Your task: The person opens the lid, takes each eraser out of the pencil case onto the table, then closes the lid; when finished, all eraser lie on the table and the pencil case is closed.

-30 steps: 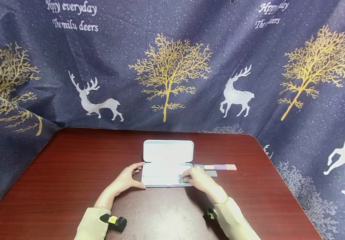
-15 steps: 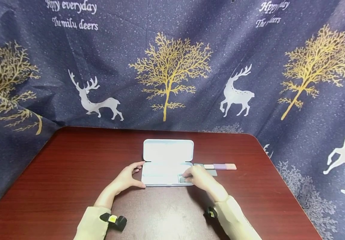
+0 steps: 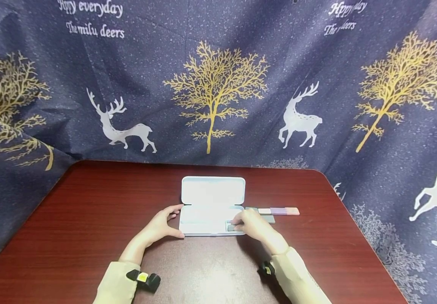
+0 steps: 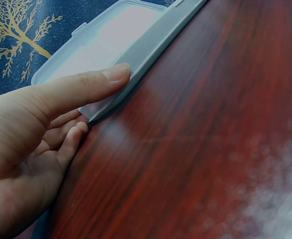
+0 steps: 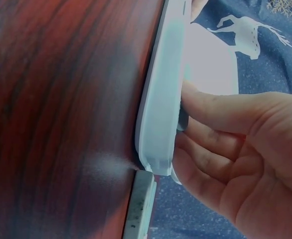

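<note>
A pale, flat pencil case (image 3: 203,228) lies on the table with its lid (image 3: 213,191) raised at the back. My left hand (image 3: 159,226) grips the case's left end, thumb at the front corner and fingers round behind; the left wrist view shows the thumb (image 4: 93,88) along its front wall. Inside the right front compartment, my right hand (image 3: 254,226) pinches a small grey-green piece (image 3: 231,228). Between thumb and fingers in the right wrist view, only a dark sliver of the piece (image 5: 183,120) shows; the rest is hidden.
Right of the case lies a slim strip in grey-green, white, purple (image 3: 278,211) and pink sections. A grey-green flat bar (image 3: 269,219) lies in front of it, close to the case's right end. A dark blue patterned cloth (image 3: 218,126) hangs behind the reddish-brown table (image 3: 127,185).
My right fingers have shifted very slightly within the right compartment. The left hand and the pencil case have kept their places.
</note>
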Action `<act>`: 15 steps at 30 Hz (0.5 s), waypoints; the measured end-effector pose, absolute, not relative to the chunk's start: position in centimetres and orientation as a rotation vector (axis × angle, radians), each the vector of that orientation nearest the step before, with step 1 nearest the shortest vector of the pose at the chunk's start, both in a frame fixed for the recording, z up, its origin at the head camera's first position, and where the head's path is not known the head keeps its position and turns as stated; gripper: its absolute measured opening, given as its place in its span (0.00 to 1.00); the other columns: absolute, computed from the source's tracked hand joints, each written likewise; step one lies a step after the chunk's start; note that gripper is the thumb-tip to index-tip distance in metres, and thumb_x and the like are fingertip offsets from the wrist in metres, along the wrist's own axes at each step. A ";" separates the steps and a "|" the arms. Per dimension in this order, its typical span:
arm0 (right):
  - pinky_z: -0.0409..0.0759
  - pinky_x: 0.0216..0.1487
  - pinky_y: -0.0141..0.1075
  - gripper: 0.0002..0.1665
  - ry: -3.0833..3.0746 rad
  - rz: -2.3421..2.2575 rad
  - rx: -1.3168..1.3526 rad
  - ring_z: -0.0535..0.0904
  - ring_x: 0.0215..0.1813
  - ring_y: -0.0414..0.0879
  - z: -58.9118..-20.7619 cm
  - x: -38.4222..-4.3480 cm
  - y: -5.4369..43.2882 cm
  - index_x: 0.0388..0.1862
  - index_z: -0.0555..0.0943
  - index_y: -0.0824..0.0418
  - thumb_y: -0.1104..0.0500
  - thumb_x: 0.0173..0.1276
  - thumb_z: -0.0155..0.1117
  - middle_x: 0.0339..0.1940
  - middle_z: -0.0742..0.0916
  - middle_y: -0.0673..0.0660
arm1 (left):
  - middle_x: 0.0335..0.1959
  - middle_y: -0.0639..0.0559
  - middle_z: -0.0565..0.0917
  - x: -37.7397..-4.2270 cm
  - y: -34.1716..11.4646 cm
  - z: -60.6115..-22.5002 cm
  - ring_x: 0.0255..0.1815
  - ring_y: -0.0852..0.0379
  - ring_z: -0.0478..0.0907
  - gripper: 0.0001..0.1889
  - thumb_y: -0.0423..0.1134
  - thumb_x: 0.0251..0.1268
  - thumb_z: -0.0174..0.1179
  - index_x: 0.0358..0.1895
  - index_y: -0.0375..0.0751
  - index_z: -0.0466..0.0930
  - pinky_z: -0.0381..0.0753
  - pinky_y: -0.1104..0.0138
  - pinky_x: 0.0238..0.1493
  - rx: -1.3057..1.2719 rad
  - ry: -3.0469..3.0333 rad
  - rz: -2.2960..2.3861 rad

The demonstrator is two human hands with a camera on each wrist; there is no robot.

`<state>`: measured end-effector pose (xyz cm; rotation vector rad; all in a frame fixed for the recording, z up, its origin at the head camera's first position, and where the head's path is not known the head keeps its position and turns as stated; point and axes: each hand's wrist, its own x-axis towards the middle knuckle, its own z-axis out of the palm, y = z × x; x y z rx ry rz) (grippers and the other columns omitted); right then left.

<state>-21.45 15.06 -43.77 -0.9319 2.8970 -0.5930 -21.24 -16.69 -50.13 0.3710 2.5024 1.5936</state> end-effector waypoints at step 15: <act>0.85 0.38 0.32 0.04 2.959 -0.821 -0.946 0.84 0.35 0.42 -42.8 -22.0 17.4 0.32 0.87 0.61 0.66 0.57 0.71 0.31 0.89 0.53 | 0.62 0.34 0.73 -21.1 -16.6 -49.9 0.66 0.37 0.71 0.51 0.35 0.35 0.81 0.70 0.32 0.65 0.70 0.50 0.71 0.365 2.508 1.579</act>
